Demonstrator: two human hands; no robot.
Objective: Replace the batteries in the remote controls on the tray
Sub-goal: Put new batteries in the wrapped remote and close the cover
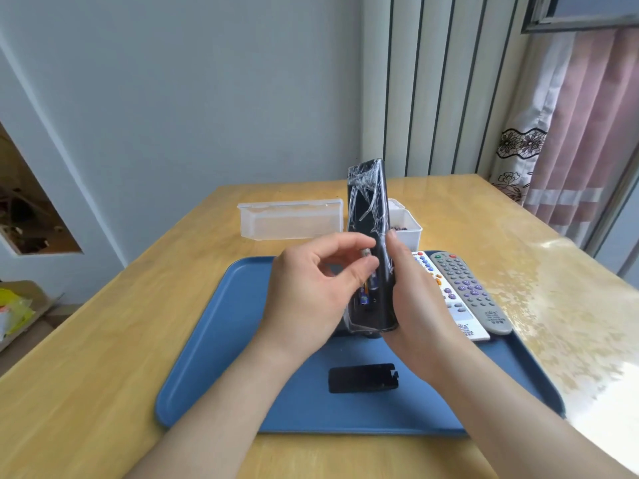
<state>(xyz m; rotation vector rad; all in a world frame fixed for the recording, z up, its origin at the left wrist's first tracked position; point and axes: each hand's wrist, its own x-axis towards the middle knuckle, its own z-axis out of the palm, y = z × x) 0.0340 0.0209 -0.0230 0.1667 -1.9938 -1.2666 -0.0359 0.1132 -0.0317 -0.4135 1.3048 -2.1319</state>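
Standing upright over the blue tray (214, 357), the black remote (368, 216) is gripped by the right hand (415, 295). A battery (366, 253) is pinched by the left hand (311, 288) at the remote's open back. Its black cover (361, 377) is laid on the tray. A grey remote (470, 292) and a white remote (453, 307) are laid at the tray's right.

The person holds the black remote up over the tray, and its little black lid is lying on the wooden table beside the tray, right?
Not quite. The head view shows the small flat black battery lid lying on the blue plastic tray, not on the wooden table. The black film-wrapped remote is indeed held up over the tray.
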